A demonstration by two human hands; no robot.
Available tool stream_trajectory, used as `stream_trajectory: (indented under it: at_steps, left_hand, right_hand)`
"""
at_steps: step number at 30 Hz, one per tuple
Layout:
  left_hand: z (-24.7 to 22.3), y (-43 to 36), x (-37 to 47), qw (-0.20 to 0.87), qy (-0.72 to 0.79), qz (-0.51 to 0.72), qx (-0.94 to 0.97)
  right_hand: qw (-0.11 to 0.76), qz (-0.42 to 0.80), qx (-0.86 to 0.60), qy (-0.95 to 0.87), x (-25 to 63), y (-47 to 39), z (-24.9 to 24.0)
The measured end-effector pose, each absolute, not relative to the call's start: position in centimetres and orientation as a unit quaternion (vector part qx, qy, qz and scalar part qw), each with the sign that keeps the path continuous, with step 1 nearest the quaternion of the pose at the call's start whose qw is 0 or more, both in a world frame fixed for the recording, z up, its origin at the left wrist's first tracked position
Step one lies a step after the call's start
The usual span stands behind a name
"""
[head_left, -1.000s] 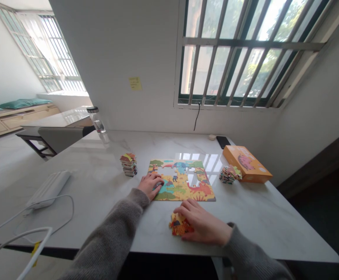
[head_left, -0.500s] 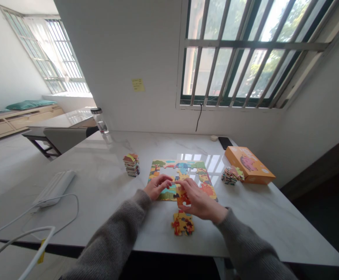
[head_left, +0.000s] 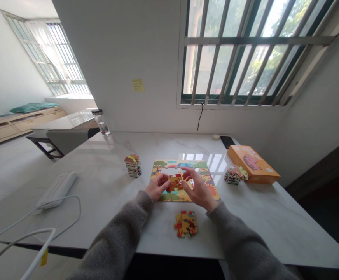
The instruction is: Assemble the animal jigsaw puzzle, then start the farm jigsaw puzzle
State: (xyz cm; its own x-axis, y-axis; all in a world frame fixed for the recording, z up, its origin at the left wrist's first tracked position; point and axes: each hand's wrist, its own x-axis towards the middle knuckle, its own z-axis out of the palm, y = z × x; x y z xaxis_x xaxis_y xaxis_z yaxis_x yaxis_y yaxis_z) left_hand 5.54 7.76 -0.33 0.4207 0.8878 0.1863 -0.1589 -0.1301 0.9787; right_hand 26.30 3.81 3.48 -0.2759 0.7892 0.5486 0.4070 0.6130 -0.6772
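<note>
My left hand (head_left: pixel 158 187) pinches an orange-brown puzzle piece (head_left: pixel 174 182) between thumb and fingers, above the partly assembled jigsaw puzzle (head_left: pixel 165 196). Close to the piece's right edge is my right hand (head_left: pixel 198 189), its thumb and fingers curved and apart; whether the thumb tip touches the piece I cannot tell. The puzzle shows animals and trees along its border, with white gaps inside, and my hands cover part of it. Nearer the table edge lies a small group of loose puzzle pieces (head_left: pixel 186 224).
One stack of puzzle pieces (head_left: pixel 133 166) stands left of the puzzle, another pile (head_left: pixel 234 175) to its right beside an orange box (head_left: pixel 254 163). Farther back are a black phone (head_left: pixel 227 142) and a bottle (head_left: pixel 101 122). A white power strip (head_left: pixel 57 190) with cables lies left.
My right hand has moved up and away from the loose pieces. The orange piece, earlier below my right hand, is now over the puzzle, pinched by my left hand.
</note>
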Motion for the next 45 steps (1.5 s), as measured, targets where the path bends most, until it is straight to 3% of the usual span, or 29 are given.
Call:
stream_trajectory:
  at_steps: [5, 11, 15, 27, 45]
  left_hand:
    - [-0.5, 7.3, 5.7, 0.537, 0.313, 0.433, 0.653]
    - [-0.9, 6.9, 5.4, 0.254, 0.364, 0.428, 0.787]
    - [-1.4, 7.2, 5.0, 0.198, 0.350, 0.413, 0.817]
    - [-0.1, 6.9, 5.0, 0.242, 0.387, 0.402, 0.794]
    - [-0.1, 6.8, 4.4, 0.302, 0.396, 0.365, 0.786]
  right_hand:
    - [0.471, 0.332, -0.386, -0.721, 26.2, 4.5, 2.2]
    - [0.488, 0.358, -0.395, -0.691, 25.9, 4.8, 1.5]
    - [0.500, 0.392, -0.392, -0.665, 26.0, 5.0, 1.3]
    - [0.426, 0.255, -0.366, -0.787, 26.8, 4.7, 1.7]
    - [0.391, 0.219, -0.360, -0.818, 27.8, 5.0, 1.6]
